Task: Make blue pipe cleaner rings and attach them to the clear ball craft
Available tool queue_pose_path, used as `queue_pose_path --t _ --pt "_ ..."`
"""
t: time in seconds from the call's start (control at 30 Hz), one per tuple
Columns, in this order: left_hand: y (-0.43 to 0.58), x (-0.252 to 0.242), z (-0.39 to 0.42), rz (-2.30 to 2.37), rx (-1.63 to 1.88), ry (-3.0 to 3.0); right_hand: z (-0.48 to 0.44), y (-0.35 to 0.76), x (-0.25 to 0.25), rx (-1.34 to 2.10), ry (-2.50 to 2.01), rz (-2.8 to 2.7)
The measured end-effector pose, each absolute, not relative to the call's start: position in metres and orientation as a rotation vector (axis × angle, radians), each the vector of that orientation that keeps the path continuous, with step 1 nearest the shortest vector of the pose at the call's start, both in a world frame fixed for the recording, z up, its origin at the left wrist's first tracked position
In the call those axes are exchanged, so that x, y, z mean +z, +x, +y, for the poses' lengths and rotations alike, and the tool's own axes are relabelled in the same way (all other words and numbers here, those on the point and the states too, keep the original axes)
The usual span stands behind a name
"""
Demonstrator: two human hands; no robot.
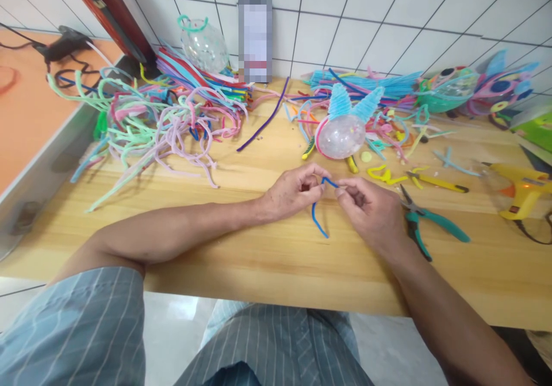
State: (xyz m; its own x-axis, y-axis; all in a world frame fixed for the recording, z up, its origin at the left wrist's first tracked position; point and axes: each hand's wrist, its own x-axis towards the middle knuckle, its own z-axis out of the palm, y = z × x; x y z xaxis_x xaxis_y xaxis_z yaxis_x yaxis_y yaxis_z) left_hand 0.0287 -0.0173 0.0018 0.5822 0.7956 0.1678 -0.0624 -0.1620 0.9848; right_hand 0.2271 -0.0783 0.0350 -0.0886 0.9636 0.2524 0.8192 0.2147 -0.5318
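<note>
A blue pipe cleaner [318,220] is pinched between my two hands above the wooden table. My left hand [295,190] holds it at a bend, and its longer end hangs down below the fingers. The short end is gripped between the thumb and fingers of my right hand [366,205]. Just beyond my hands sits a clear plastic ball [342,137] with two light-blue fuzzy ears [366,103] and a pink pipe cleaner round its side. Teal-handled pliers [437,225] lie beside my right hand, jaws toward the ball.
Tangled green and lilac pipe cleaners [172,130] spread over the left of the table. A dark purple pipe cleaner [264,115] lies near the middle. A yellow cutter [440,182] and a yellow glue gun [524,187] are at right. A phone [255,38] leans on the tiled wall.
</note>
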Motion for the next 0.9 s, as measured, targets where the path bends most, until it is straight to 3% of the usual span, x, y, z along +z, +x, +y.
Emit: queue_pose_path --t 0.33,0.9 --pt "0.032 -0.001 -0.021 0.694 0.815 1.522 -0.074 0.232 0.024 -0.174 -1.389 -2.107" --pt "0.029 0.01 -0.01 0.639 0.526 1.334 -0.059 0.257 0.028 0.061 -1.266 -2.187"
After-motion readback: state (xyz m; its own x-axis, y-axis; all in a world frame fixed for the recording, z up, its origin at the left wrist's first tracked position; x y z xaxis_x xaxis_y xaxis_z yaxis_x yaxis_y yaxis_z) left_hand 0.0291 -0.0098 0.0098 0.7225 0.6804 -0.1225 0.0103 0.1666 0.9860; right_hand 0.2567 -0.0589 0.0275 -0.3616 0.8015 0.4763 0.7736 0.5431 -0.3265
